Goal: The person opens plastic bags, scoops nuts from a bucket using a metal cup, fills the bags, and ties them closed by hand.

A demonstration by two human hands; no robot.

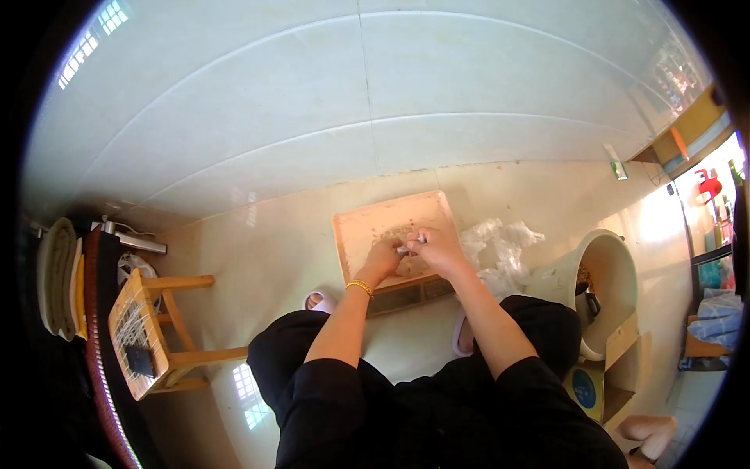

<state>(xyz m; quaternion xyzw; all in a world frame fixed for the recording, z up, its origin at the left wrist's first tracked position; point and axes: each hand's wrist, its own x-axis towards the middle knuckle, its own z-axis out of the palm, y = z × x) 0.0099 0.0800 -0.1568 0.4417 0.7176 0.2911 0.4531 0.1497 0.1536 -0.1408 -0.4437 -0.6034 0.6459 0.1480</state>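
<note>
A shallow peach-coloured tray [363, 234] stands low in front of me, between my feet, on what looks like a darker box or stand. Small pale pieces [402, 233] are scattered on its surface. Over the tray my left hand [383, 259], with a gold bracelet at its wrist, has its fingers closed in a pinch. My right hand [436, 252] meets it from the right, also closed. Something small and whitish shows between the fingertips, too small to name. Which hand grips it more firmly is hidden.
Crumpled clear plastic bags [500, 248] lie right of the tray. Beyond them is a large pale bucket [629, 289] on its side, beside an open cardboard box [625, 367]. A wooden stool [183, 359] stands at left. Another person's limb [648, 431] shows at lower right.
</note>
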